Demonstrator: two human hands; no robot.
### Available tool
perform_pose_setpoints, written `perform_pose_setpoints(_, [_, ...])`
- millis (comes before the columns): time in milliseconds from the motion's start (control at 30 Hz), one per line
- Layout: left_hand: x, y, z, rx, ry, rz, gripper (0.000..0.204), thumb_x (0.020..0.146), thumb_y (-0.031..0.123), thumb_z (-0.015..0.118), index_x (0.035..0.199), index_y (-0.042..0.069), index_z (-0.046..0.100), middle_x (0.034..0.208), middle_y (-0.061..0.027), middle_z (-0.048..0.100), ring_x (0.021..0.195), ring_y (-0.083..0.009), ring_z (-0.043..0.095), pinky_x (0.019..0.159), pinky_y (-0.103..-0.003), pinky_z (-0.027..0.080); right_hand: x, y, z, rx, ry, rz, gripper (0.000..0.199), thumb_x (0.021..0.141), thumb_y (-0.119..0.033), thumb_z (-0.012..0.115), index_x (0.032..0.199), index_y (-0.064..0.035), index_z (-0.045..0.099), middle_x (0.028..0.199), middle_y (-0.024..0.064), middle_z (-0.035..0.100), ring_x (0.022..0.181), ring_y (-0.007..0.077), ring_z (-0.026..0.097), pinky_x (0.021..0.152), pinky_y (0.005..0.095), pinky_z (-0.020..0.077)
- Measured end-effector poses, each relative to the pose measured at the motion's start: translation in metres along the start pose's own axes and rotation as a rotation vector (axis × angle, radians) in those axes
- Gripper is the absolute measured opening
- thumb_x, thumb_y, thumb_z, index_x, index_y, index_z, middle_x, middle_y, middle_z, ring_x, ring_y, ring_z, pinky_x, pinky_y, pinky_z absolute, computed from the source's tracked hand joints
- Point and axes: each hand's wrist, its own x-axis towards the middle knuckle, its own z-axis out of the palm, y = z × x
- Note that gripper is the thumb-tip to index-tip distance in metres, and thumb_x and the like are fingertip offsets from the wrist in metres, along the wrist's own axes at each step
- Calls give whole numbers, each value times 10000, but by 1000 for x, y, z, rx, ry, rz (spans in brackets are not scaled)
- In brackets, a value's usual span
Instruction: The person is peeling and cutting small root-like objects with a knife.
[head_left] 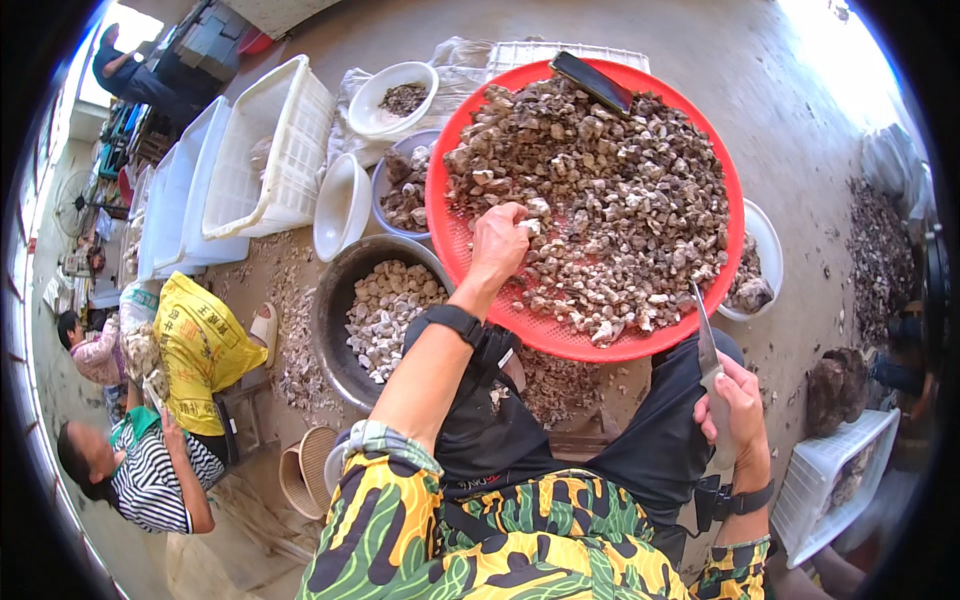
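The right hand (738, 405) grasps a knife (708, 350) by its handle just outside the near right edge of the round red tray (545, 332), its long axis running away from the person and its tip pointing forward, slightly left, over that rim. Inside the tray's left edge, the left hand (497, 245) pinches a pale lump (534, 226), whose long axis I cannot tell, beside heaped brownish lumps (620, 180).
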Motion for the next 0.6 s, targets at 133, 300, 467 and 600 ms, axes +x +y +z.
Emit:
perform_pose_setpoints(133, [8, 0, 27, 332, -39, 51, 342, 740, 211, 645, 1017, 10, 651, 1003, -206, 646, 989, -341, 603, 857, -431, 483, 1, -1, -2, -2, 4, 3, 537, 883, -198, 429, 1388, -15, 428, 588, 159, 583, 352, 150, 468, 349, 252, 381])
perform_pose_setpoints(300, [7, 4, 23, 79, -204, -82, 258, 799, 156, 659, 1016, 18, 665, 851, -131, 674, 756, -225, 658, 674, -341, 533, 3, 0, -7, 32, -9, 8, 532, 882, -198, 434, 1380, -12, 436, 595, 167, 589, 352, 153, 473, 351, 251, 378])
perform_pose_setpoints(467, [-3, 8, 6, -679, -327, -427, 199, 891, 67, 618, 1066, -27, 606, 864, -85, 670, 681, -157, 658, 570, -252, 555, 5, 0, -9, 15, -33, -7, 519, 889, -196, 439, 1374, -12, 442, 598, 169, 593, 350, 153, 475, 352, 250, 380])
perform_pose_setpoints(600, [-12, 5, -7, -836, -306, -518, 194, 897, 65, 621, 1078, -1, 592, 897, -84, 674, 684, -146, 660, 571, -251, 560, 6, 0, -5, 16, -19, -15, 513, 897, -194, 440, 1375, -8, 437, 599, 170, 594, 349, 154, 473, 352, 251, 382])
